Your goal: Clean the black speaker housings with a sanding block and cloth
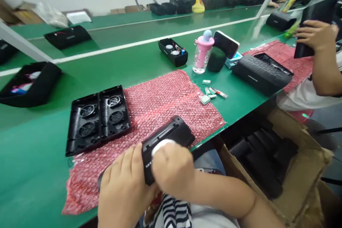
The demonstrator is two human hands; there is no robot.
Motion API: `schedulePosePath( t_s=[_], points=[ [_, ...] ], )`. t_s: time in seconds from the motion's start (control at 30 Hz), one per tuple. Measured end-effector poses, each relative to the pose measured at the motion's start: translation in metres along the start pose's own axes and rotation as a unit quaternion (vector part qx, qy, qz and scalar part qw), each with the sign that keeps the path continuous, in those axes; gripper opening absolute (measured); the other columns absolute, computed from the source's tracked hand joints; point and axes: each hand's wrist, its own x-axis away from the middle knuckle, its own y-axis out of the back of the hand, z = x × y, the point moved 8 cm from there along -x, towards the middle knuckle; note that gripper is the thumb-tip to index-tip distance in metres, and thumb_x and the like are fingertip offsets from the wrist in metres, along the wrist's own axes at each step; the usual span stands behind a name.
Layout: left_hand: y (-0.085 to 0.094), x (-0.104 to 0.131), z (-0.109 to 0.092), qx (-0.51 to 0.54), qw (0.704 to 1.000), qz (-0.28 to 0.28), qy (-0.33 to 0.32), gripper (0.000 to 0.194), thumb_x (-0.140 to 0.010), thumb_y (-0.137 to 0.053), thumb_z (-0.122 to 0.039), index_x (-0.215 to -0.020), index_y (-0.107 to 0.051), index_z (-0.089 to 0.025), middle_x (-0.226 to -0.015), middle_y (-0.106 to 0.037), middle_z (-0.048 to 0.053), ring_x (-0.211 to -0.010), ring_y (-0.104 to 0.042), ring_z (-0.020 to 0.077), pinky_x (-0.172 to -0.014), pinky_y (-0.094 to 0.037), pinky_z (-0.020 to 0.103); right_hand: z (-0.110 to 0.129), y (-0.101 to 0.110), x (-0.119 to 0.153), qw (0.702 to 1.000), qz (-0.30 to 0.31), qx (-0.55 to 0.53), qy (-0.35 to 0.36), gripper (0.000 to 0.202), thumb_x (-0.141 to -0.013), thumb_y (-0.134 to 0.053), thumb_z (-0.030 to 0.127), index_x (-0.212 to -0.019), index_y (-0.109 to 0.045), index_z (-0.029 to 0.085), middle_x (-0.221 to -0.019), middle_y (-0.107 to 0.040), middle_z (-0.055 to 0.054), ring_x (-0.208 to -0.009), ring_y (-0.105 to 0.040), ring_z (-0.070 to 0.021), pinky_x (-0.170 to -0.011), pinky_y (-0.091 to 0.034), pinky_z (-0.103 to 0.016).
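A black speaker housing (181, 131) with white lettering lies tilted over the pink bubble wrap (160, 89) at the table's near edge. Wrapped over its left part, my left hand (124, 181) keeps hold of it. My right hand (173, 171) is closed in a fist around a white wad (163, 145), which looks like cloth or tissue and is partly hidden by the fingers. That wad rests against the housing's face, beside the lettering. To the left, two black speaker shells (98, 119) with round grilles lie side by side, partly on the wrap.
Small white-green pieces (208, 96) and a marker-like tube (220, 93) lie right of the wrap. Behind stand a pink-lidded bottle (201, 55), a phone (226, 43) and an open housing (173, 52). A carton (301, 185) of black parts is below right. A co-worker's hand (317, 35) holds a black panel.
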Motion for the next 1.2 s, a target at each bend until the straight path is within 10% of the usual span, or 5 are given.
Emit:
schedulePosePath(
  t_s=[0.1, 0.33, 0.6, 0.9, 1.2],
  points=[
    [0.005, 0.004, -0.003, -0.018, 0.999, -0.032, -0.004, 0.058, -0.088, -0.043, -0.032, -0.136, -0.045, -0.001, -0.122, -0.062, 0.022, -0.105, -0.061, 0.0341, -0.086, -0.042, 0.042, 0.021, 0.006, 0.006, 0.998, -0.033, -0.043, 0.033, 0.017, -0.087, -0.038, 0.008, -0.075, -0.039, 0.02, -0.06, -0.039, 0.001, -0.05, -0.039, -0.0156, -0.052, -0.017, -0.031],
    [0.012, 0.003, -0.013, -0.043, 0.999, -0.022, 0.015, 0.066, -0.079, -0.053, -0.036, -0.134, -0.047, -0.001, -0.12, -0.062, 0.021, -0.103, -0.061, 0.0372, -0.087, -0.043, 0.045, -0.072, 0.006, 0.014, 0.998, -0.03, -0.009, -0.06, 0.024, -0.091, -0.044, 0.01, -0.07, -0.042, 0.02, -0.065, -0.045, -0.003, -0.056, -0.037, -0.0165, -0.054, -0.021, -0.029],
    [0.013, 0.01, -0.019, -0.068, 0.996, -0.054, 0.021, 0.052, -0.087, -0.044, -0.022, -0.135, -0.045, 0.0, -0.123, -0.062, 0.022, -0.11, -0.06, 0.0338, -0.094, -0.041, 0.042, 0.019, 0.007, 0.029, 0.991, -0.055, -0.122, 0.005, 0.021, -0.088, -0.039, 0.013, -0.069, -0.039, 0.02, -0.061, -0.043, -0.001, -0.052, -0.041, -0.017, -0.052, -0.019, -0.03],
    [0.009, 0.009, -0.017, -0.027, 0.997, -0.008, 0.065, 0.07, -0.073, -0.059, -0.027, -0.138, -0.042, -0.003, -0.129, -0.059, 0.022, -0.116, -0.057, 0.0381, -0.097, -0.042, 0.047, -0.22, -0.048, 0.032, 0.948, 0.066, -0.147, -0.276, 0.015, -0.083, -0.045, 0.022, -0.069, -0.047, 0.018, -0.068, -0.05, -0.007, -0.065, -0.044, -0.0186, -0.062, -0.031, -0.029],
    [0.002, 0.009, 0.015, 0.182, 0.96, 0.04, 0.208, 0.077, -0.064, -0.068, -0.03, -0.136, -0.049, -0.012, -0.132, -0.058, 0.019, -0.122, -0.053, 0.0423, -0.105, -0.038, 0.057, -0.221, -0.105, 0.064, 0.809, 0.143, -0.411, -0.395, 0.072, -0.07, -0.065, 0.062, -0.121, -0.05, 0.013, -0.103, -0.062, -0.015, -0.09, -0.065, -0.0251, -0.079, -0.055, -0.038]
  ],
)
